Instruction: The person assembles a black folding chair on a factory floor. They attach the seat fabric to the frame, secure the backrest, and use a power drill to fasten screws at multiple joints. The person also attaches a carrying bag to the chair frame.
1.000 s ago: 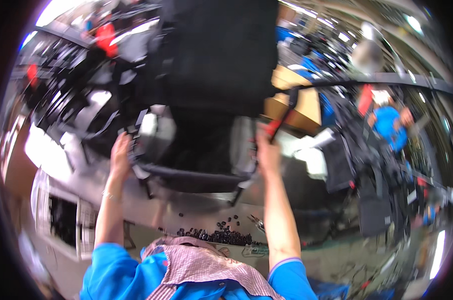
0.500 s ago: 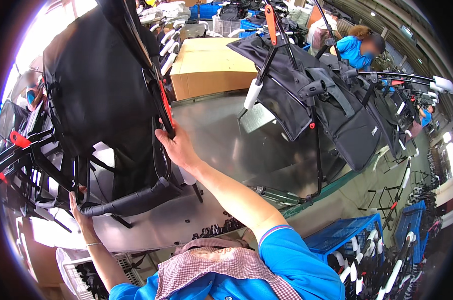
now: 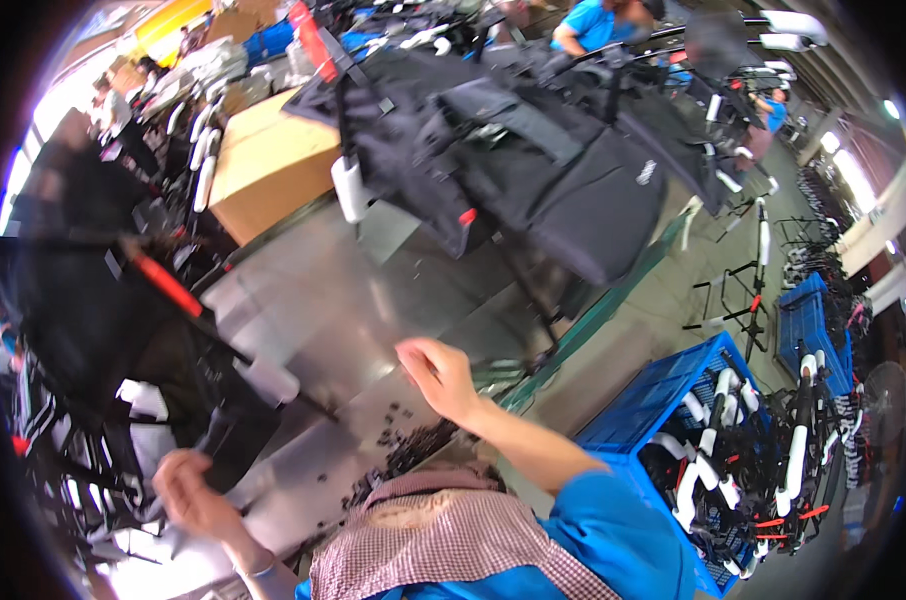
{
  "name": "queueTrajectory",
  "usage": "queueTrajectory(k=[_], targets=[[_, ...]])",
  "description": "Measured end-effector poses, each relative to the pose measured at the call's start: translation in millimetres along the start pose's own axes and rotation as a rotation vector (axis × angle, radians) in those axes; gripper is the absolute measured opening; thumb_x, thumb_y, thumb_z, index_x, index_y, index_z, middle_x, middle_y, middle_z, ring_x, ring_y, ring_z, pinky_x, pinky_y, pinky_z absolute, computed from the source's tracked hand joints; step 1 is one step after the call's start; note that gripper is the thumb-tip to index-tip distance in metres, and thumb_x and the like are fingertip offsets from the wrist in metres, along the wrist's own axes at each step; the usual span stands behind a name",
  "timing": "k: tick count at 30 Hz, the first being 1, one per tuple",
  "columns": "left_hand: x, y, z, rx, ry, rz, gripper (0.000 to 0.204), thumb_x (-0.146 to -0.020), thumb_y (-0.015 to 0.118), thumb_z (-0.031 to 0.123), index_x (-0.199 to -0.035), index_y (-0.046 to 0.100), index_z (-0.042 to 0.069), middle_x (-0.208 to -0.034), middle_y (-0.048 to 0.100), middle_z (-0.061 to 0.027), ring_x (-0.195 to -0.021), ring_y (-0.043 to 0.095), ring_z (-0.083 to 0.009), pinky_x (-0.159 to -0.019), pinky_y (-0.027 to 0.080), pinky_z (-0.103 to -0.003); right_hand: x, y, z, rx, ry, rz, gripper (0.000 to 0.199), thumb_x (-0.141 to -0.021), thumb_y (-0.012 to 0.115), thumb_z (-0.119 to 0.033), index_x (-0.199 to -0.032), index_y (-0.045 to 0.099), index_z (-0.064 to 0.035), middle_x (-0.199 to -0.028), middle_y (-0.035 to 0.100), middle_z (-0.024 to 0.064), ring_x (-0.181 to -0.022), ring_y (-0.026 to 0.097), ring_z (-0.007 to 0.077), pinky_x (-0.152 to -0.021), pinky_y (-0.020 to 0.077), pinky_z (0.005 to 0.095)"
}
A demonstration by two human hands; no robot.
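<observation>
The black fabric seat on a dark tubular frame [image 3: 83, 290], apparently a stroller, stands at the left, smeared by motion. A red strip [image 3: 167, 286] and a white sleeve [image 3: 270, 381] show on its frame. My left hand [image 3: 195, 495] is just below its lower edge, blurred, fingers loosely apart and holding nothing. Over the metal worktable [image 3: 303, 275], my right hand [image 3: 441, 380] is in the air with fingers loosely extended and nothing in them. A second black stroller [image 3: 573, 190] lies across the far right of the table.
Small black parts [image 3: 413, 447] are scattered at the table's near edge. A cardboard box [image 3: 273, 160] stands behind the table. At the right, a blue crate [image 3: 653, 400] holds white-sleeved tubes. A co-worker in blue [image 3: 585, 25] is at the back; more frames stand beyond.
Both hands have let go of the left stroller. My right hand has moved right and down, my left hand down. The view has swung to the right.
</observation>
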State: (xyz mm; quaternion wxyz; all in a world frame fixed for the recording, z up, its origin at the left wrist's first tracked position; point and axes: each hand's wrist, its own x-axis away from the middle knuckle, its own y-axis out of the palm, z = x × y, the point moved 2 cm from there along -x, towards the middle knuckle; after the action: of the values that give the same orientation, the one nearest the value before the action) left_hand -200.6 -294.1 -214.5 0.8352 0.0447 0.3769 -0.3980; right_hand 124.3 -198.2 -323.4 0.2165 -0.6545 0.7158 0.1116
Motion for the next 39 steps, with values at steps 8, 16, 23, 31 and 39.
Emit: queueTrajectory(k=[8, 16, 23, 31, 39], targets=[[106.6, 346.3, 65.1, 0.707, -0.495, -0.830, 0.029, -0.097, 0.049, 0.017, -0.120, 0.048, 0.000, -0.091, 0.059, -0.0041, -0.088, 0.057, -0.0133, -0.086, 0.046, -0.028, 76.1, -172.5, 45.0, 0.183, 0.344, 0.292, 0.016, -0.092, 0.058, -0.013, -0.087, 0.064, 0.0012, -0.063, 0.059, 0.0035, -0.053, 0.056, 0.0078, -0.048, 0.0432, 0.0229], [136.6, 447.2, 98.6, 1.066, -0.844, -0.476, 0.011, -0.099, 0.046, 0.017, -0.094, 0.039, 0.010, -0.060, 0.037, 0.0006, -0.048, 0.038, -0.0118, -0.049, 0.042, -0.030, 107.5, -240.6, 70.8, 0.053, 0.584, 0.401, 0.019, -0.091, 0.060, -0.016, -0.085, 0.064, 0.0012, -0.058, 0.058, 0.0019, -0.050, 0.054, 0.0062, -0.046, 0.0418, 0.0230], [40.7, 406.7, 87.2, 0.995, -0.865, -0.480, 0.018, -0.098, 0.048, 0.023, -0.085, 0.041, 0.014, -0.059, 0.033, 0.0039, -0.046, 0.032, -0.0079, -0.046, 0.034, -0.027, 57.9, -267.3, 72.3, 0.422, 0.275, 0.435, 0.011, -0.087, 0.064, -0.012, -0.094, 0.064, -0.0041, -0.080, 0.064, 0.0077, -0.068, 0.060, 0.0145, -0.060, 0.0483, 0.0287], [-28.8, 313.5, 72.4, 0.948, -0.977, -0.547, 0.018, -0.098, 0.046, 0.019, -0.081, 0.041, 0.013, -0.062, 0.034, 0.0034, -0.048, 0.030, -0.0079, -0.049, 0.034, -0.029, -57.5, -340.1, 35.5, 0.803, -0.039, 0.645, 0.052, -0.093, 0.056, -0.032, -0.131, 0.043, 0.0002, -0.130, 0.048, 0.0196, -0.121, 0.045, 0.0342, -0.101, 0.0338, 0.0420], [-84.0, 235.9, 62.9, 1.077, -0.966, -0.622, 0.025, -0.097, 0.051, 0.023, -0.076, 0.040, 0.013, -0.062, 0.035, 0.0054, -0.048, 0.029, -0.0057, -0.048, 0.029, -0.025, -107.5, -272.9, -17.4, 0.288, 0.105, 0.374, 0.038, -0.097, 0.051, -0.023, -0.131, 0.048, -0.0068, -0.094, 0.060, 0.0070, -0.073, 0.055, 0.0115, -0.064, 0.0478, 0.0249]])
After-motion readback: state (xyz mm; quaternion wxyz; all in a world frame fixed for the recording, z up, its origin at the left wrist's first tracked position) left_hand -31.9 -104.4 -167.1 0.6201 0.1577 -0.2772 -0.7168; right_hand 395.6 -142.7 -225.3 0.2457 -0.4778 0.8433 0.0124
